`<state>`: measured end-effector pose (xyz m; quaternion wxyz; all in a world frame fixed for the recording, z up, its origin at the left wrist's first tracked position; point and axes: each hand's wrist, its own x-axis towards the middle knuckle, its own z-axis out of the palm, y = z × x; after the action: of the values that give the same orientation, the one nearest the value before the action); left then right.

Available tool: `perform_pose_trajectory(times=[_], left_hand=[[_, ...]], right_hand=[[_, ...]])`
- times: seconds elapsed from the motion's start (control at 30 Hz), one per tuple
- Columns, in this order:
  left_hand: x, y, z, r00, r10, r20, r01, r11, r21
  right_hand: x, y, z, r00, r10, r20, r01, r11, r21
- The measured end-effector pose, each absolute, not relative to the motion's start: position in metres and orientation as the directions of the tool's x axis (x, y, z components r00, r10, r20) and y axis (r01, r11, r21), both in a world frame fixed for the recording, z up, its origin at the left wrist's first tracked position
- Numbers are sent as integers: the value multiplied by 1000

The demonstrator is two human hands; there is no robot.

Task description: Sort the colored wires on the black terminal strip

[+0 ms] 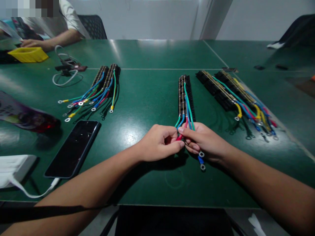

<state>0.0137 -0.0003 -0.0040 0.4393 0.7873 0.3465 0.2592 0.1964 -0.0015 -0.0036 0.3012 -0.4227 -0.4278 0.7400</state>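
Note:
A black terminal block (182,95) with brass-coloured strips lies on the green table in front of me, its green, blue and red wires running toward my hands. My left hand (161,142) is closed in a pinch on the red wire (180,138) near its end. Wrapped round the bundle of wires is my right hand (203,139), its thumb resting by the red wire. Two ring terminals (202,167), one with a blue sleeve, stick out below the right hand. The other wire ends are hidden by my fingers.
Similar wired terminal blocks lie at left (112,77) and right (216,87). On the left are a phone (73,149), a white power bank (16,170) with a cable, a bottle (27,113) and a yellow bin (29,55). Across the table sits a person (52,37).

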Motion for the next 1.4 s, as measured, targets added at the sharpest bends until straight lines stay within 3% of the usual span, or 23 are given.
perform_pose_trajectory(times=[0.37,0.47,0.63,0.8,1.13,1.4], left_hand=[[12,1,-4,628,768,125,304,-391,869],[11,0,-5,615,771,166,355,-459,815],[10,-3,-2,618,729,294,455,-637,622],[8,-4,0,653,696,298,515,-697,500],[7,-5,-5,586,686,431,492,-724,484],[9,-4,-5,582,672,459,543,-741,396]], right_hand=[[197,-1,-4,-479,806,-348,-58,-425,-903],[196,-2,-4,-467,807,-361,-74,-442,-894],[195,-2,-2,-439,818,-372,-96,-455,-886],[195,-3,-1,-425,824,-374,-99,-453,-886],[193,-3,0,-414,826,-382,-105,-460,-882],[193,-4,0,-411,829,-379,-119,-461,-879]])
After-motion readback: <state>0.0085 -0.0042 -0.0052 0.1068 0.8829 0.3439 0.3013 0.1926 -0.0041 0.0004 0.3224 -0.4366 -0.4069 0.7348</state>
